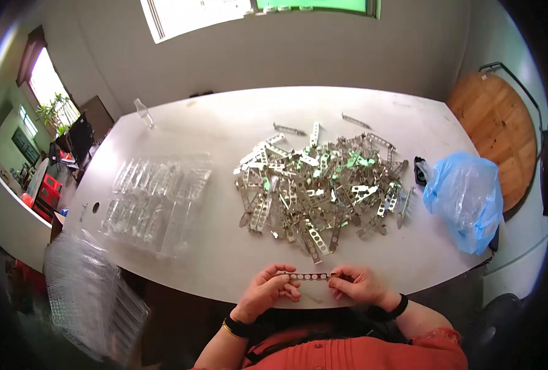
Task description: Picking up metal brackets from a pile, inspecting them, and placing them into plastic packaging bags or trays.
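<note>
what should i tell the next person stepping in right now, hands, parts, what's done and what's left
Left hand and right hand each pinch one end of a perforated metal strip, level above the table's near edge.
Pile of metal strips lies mid-table, untouched.
Clear plastic trays sit left of the pile and look empty; more trays are stacked off the table's left corner.
Blue plastic bag sits right.
Done: one strip picked up. Left: the pile.

Daylight floods in from a blown-out bright window at the left, leaving soft, faint shadows on the pale oval table. Fisheye bending curves the edges; the corners fall black, and the lower-left stack of clear plastic trays is blurred.
</note>
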Demonstrator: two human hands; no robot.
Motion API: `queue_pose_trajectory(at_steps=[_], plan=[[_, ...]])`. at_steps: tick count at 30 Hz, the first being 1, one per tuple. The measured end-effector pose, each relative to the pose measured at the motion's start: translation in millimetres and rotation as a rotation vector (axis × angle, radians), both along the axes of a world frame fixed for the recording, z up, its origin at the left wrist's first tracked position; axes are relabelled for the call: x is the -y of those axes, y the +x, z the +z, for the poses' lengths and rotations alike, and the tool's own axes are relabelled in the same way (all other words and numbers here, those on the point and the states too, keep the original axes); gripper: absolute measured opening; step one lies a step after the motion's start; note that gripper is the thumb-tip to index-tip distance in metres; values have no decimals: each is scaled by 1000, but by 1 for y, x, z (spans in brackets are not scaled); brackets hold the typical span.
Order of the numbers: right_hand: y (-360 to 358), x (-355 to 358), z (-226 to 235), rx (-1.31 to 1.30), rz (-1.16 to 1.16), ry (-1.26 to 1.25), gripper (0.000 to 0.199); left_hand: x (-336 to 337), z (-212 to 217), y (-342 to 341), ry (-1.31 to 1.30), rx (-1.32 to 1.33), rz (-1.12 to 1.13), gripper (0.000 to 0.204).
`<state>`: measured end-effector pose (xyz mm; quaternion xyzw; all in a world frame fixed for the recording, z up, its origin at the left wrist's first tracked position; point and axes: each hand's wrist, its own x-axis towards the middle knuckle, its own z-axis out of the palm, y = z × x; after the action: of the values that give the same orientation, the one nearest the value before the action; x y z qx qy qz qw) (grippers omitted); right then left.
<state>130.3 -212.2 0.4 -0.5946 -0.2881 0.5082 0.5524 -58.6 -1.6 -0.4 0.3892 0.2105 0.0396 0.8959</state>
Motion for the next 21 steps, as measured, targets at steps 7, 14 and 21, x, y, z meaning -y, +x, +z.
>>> queue_pose_trajectory(at_steps=[7, 14, 21], plan=[[-2, -2, 2, 94, 23, 11, 16, 0, -12, -3, 19, 74, -4, 29], [0, 1, -7, 166, 73, 95, 24, 5, -18, 2, 236, 103, 16, 27], [-2, -1, -13, 224, 91, 52, 32, 8, -30, 0, 310, 70, 38, 30]])
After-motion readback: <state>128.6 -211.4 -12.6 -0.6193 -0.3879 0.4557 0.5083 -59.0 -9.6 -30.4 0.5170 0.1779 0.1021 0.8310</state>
